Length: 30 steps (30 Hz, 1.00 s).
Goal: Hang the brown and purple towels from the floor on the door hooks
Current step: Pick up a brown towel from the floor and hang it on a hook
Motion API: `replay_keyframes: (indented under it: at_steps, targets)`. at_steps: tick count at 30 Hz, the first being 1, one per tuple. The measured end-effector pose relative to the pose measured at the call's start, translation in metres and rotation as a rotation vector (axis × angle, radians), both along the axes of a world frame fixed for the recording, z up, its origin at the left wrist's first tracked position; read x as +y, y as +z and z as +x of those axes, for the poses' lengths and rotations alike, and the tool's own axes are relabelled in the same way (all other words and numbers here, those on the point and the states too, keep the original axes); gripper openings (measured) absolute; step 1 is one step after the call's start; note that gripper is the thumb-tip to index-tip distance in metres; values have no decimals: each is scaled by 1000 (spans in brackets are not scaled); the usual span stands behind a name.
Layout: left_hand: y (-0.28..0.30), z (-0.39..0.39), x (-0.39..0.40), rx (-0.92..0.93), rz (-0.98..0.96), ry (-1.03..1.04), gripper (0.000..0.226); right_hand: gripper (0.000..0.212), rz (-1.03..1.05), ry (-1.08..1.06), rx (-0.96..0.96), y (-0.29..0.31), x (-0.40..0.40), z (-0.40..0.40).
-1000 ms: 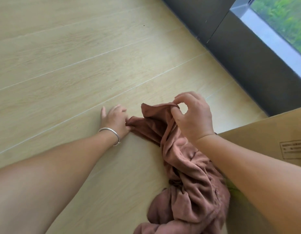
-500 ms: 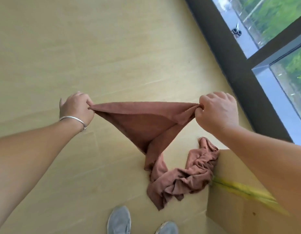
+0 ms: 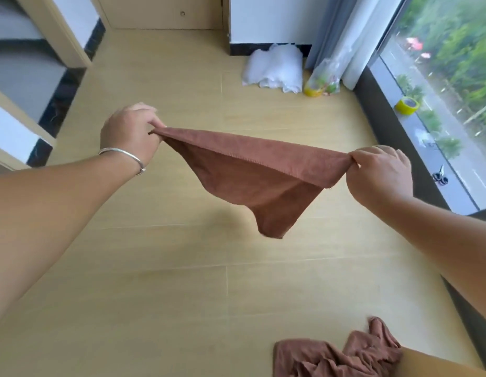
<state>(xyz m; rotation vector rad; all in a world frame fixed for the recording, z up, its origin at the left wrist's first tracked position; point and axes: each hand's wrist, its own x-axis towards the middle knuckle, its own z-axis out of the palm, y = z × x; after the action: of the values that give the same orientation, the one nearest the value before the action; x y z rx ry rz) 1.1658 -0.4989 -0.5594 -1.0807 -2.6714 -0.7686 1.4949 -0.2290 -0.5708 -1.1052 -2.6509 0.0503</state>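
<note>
**Brown towel stretched between two hands above the floor**

The fingers and thumb of the left hand [image 3: 128, 133] are curled and pinch one corner of the brown towel [image 3: 259, 176]. The fingers of the right hand [image 3: 379, 172] pinch the opposite corner in the same way. Between the two hands the upper edge of the towel is pulled almost straight, and the rest of the cloth hangs down in a point, in the air and apart from the wooden floor [image 3: 160, 281]. A silver bracelet [image 3: 124, 156] sits on the left wrist.

A second brown cloth [image 3: 337, 355] lies crumpled on the floor at the lower right, touching a cardboard box [image 3: 437, 363]. Farther away, near the wall, white plastic bags [image 3: 274, 68] and a clear bag [image 3: 324, 77] stand on the floor beside a curtain [image 3: 345, 31]. On the window sill [image 3: 427, 137] at the right there is a yellow tape roll [image 3: 407, 105], and nearer, a pair of scissors [image 3: 440, 176].
</note>
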Motion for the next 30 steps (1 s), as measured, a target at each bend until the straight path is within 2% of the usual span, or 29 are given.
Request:
replay_keyframes:
  at_steps: [4, 7, 10, 16, 20, 24, 28, 30]
  targets:
    - [8, 1, -46, 0, -23, -37, 5, 34, -113, 121, 15, -6, -17, -1]
    - [-14, 28, -87, 5, -97, -81, 5, 39, -193, 187, -160, -33, -36, 18]
    - [-61, 67, -126, -4, -218, -173, 4, 44, -241, 196, -341, -79, -57, 46]
    - [-234, 153, -197, -63, -408, -370, 17, 48, -289, 234, -606, -235, -102, 105]
    - [-375, 213, -237, -95, -465, -402, 23, 49, -302, 281, -772, -372, -137, 152]
    - [-494, 266, -270, -126, -512, -442, 28, 47, -330, 313, -920, -491, -176, 195]
    - [-571, 303, -291, -193, -592, -479, 27, 53, -358, 294, -1043, -570, -208, 229]
    - [-591, 314, -296, -244, -624, -452, 27, 54, -388, 210, -995, -586, -222, 237]
